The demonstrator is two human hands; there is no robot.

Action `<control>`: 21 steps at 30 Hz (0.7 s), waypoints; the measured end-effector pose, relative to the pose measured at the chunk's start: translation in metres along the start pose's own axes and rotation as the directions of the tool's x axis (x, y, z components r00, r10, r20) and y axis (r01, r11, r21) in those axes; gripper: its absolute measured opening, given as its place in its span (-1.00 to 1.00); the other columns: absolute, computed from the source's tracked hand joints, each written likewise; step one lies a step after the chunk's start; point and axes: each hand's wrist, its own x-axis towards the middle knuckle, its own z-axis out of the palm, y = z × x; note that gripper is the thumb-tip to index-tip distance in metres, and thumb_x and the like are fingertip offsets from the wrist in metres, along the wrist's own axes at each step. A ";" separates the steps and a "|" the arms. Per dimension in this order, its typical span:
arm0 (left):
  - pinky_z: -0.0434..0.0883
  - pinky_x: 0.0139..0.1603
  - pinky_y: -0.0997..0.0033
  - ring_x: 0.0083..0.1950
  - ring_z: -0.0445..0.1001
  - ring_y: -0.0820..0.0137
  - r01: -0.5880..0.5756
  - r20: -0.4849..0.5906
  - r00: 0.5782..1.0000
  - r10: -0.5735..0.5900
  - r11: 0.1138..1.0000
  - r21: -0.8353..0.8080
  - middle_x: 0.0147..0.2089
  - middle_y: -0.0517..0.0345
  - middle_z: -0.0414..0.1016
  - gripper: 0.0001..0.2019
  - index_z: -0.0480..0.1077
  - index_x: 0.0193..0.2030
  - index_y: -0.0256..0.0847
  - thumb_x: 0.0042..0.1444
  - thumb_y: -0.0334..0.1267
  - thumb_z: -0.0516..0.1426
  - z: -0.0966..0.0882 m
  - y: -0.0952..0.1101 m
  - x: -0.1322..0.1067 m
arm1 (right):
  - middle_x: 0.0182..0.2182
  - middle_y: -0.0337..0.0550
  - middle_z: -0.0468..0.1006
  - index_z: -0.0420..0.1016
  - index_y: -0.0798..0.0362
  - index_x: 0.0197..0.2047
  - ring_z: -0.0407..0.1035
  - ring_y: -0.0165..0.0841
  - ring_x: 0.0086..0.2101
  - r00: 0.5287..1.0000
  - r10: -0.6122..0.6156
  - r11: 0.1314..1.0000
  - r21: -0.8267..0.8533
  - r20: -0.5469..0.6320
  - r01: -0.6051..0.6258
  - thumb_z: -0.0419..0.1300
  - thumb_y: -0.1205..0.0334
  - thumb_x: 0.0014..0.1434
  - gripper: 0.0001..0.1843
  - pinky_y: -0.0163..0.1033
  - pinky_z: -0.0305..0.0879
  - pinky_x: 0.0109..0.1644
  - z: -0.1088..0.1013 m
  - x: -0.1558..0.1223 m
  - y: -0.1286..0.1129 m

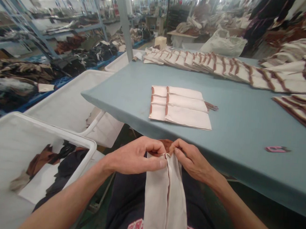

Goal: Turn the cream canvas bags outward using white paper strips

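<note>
A long cream fabric piece [156,196] with a brown seam down its middle hangs in front of my body, its top edge lined in brown. My left hand [143,155] pinches that top edge, thumb in front and fingers folded behind. Just beside it, my right hand [189,155] grips the same edge with bent fingers. Both hands hover by the near edge of the blue-green table [123,92]. On the table beyond them lies a flat stack of cream pieces with brown bands [185,111], set in overlapping rows.
Small pink thread snips [278,149] lie on the table at right. A long overlapping row of cream and brown pieces [222,65] runs along the far side. White bins [92,149] with fabric scraps stand at left. A metal post [124,24] rises at the table's far left corner.
</note>
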 end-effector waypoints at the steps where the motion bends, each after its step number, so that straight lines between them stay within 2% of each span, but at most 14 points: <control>1: 0.18 -0.37 0.51 -0.38 0.22 0.50 -0.003 -0.006 1.000 0.003 1.000 -0.004 -0.42 0.27 0.31 -0.76 0.36 -0.40 -0.28 0.22 -0.17 0.15 0.001 0.000 0.001 | -0.36 -0.22 0.49 0.38 0.02 -0.25 0.36 -0.33 -0.35 1.000 0.000 1.000 0.003 0.000 0.000 -0.04 0.23 0.40 -0.77 -0.23 0.23 -0.22 0.001 0.001 0.000; 7: 0.20 -0.36 0.50 -0.37 0.22 0.48 0.014 -0.023 1.000 -0.016 0.998 -0.068 -0.43 0.25 0.32 -0.81 0.37 -0.40 -0.27 0.16 -0.21 0.14 0.003 -0.002 0.002 | -0.37 -0.22 0.48 0.38 0.02 -0.26 0.36 -0.31 -0.35 1.000 -0.001 1.000 0.024 0.006 0.001 -0.03 0.24 0.39 -0.78 -0.21 0.22 -0.22 0.002 0.001 0.003; 11: 0.15 -0.38 0.50 -0.40 0.16 0.50 0.029 -0.091 0.995 -0.037 0.996 -0.088 -0.47 0.29 0.25 -0.86 0.36 -0.44 -0.27 0.09 -0.28 0.11 0.006 -0.004 0.003 | -0.34 -0.19 0.50 0.41 0.03 -0.26 0.36 -0.30 -0.32 1.000 -0.023 0.999 0.041 -0.001 0.023 -0.04 0.29 0.35 -0.78 -0.20 0.24 -0.19 -0.002 -0.001 0.001; 14: 0.16 -0.38 0.50 -0.40 0.20 0.50 0.052 -0.150 0.987 -0.064 0.995 -0.083 -0.46 0.28 0.29 -0.88 0.39 -0.44 -0.28 0.07 -0.31 0.10 0.009 -0.001 0.003 | -0.28 -0.17 0.51 0.44 0.04 -0.21 0.40 -0.30 -0.25 0.996 -0.086 0.993 0.085 -0.011 0.087 -0.06 0.31 0.33 -0.76 -0.19 0.28 -0.11 -0.008 -0.002 -0.013; 16: 0.18 -0.38 0.51 -0.40 0.22 0.50 0.074 -0.166 0.983 -0.084 0.995 -0.067 -0.45 0.26 0.32 -0.86 0.42 -0.42 -0.29 0.12 -0.30 0.11 0.010 0.004 0.002 | -0.29 -0.19 0.51 0.44 0.04 -0.20 0.39 -0.31 -0.27 0.989 -0.144 0.984 0.105 -0.029 0.147 0.00 0.24 0.32 -0.80 -0.21 0.28 -0.13 -0.012 -0.002 -0.028; 18: 0.19 -0.39 0.52 -0.41 0.22 0.50 0.067 -0.143 0.987 -0.070 0.997 -0.028 -0.45 0.27 0.33 -0.82 0.44 -0.41 -0.29 0.18 -0.27 0.13 0.009 0.010 0.001 | -0.34 -0.22 0.49 0.42 0.04 -0.25 0.35 -0.33 -0.33 0.982 -0.181 0.980 0.073 -0.044 0.184 0.14 0.16 0.25 -0.86 -0.23 0.25 -0.20 -0.016 -0.001 -0.045; 21: 0.22 -0.37 0.53 -0.39 0.25 0.50 -0.002 -0.095 0.995 0.005 1.000 0.029 -0.43 0.25 0.34 -0.75 0.46 -0.41 -0.29 0.27 -0.23 0.14 0.006 0.019 -0.003 | -0.40 -0.28 0.46 0.41 0.04 -0.32 0.30 -0.38 -0.39 0.985 -0.171 0.985 0.004 -0.012 0.171 0.27 0.14 0.17 -0.82 -0.26 0.19 -0.27 -0.020 0.002 -0.063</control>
